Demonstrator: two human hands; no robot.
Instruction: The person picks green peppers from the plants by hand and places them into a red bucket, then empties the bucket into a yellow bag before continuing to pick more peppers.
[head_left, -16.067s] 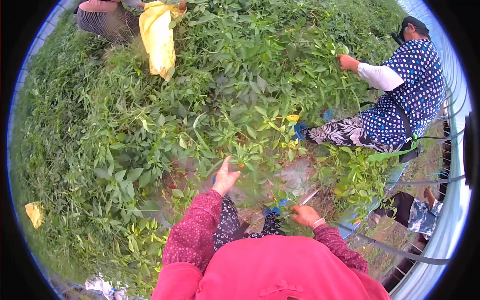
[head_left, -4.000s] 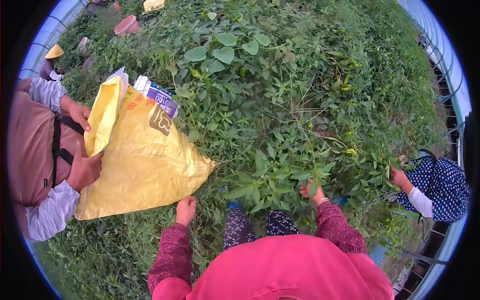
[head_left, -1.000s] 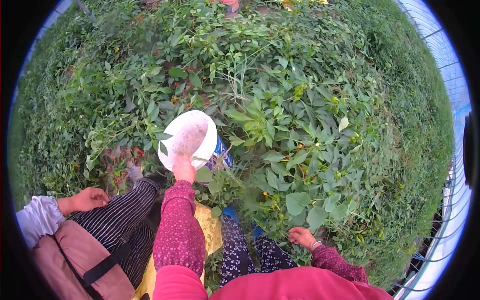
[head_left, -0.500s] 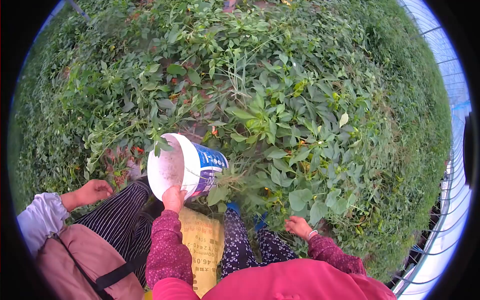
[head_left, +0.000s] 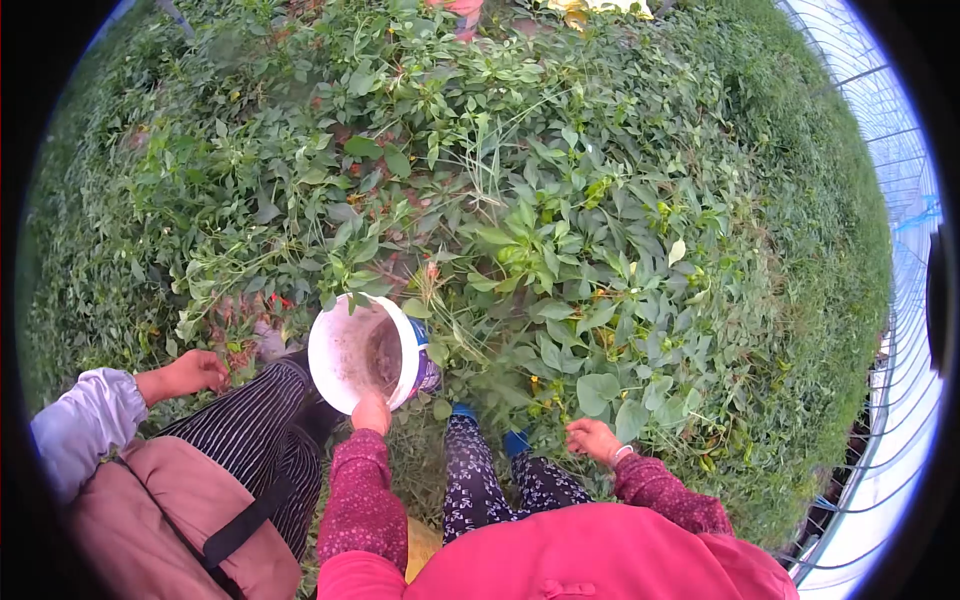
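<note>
My left hand (head_left: 371, 413) grips the near rim of a white bucket (head_left: 362, 352) with a blue and purple label. The bucket is tilted with its mouth towards me, and no produce shows inside. Green leafy plants (head_left: 530, 250) surround its far side. My right hand (head_left: 593, 439) is out to the right, low beside the leaves, with its fingers curled together. Whether anything small is between them cannot be made out.
At the left, a co-worker's hand (head_left: 197, 373) and striped trousers (head_left: 250, 405) are close to the bucket. Part of a yellow sack (head_left: 422, 548) lies by my legs. The greenhouse frame (head_left: 880, 440) curves along the right.
The bucket has moved nearer to me and turned its mouth more towards me, with my left hand on it. The yellow sack is now mostly out of sight.
</note>
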